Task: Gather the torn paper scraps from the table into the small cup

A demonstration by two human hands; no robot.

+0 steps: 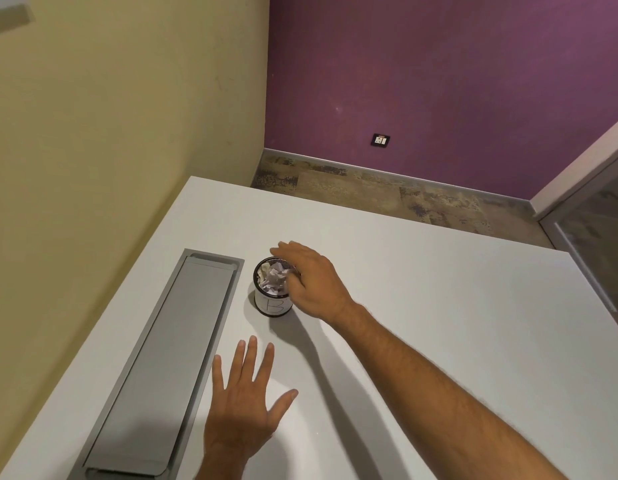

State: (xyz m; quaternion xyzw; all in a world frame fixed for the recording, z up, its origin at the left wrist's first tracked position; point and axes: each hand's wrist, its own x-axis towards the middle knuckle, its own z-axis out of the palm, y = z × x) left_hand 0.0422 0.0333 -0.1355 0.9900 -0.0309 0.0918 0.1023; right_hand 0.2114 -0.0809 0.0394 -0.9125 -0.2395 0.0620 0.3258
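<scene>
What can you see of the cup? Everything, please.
The cup is a small dark mesh cylinder standing upright on the white table, beside the grey hatch. A white label with a handwritten "B" wraps its near side. Crumpled paper scraps fill it to the rim. The right hand is at its right rim; contact unclear.

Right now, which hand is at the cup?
The right hand, curled over the cup's rim above the scraps; the left hand lies flat, nearer you.
</scene>
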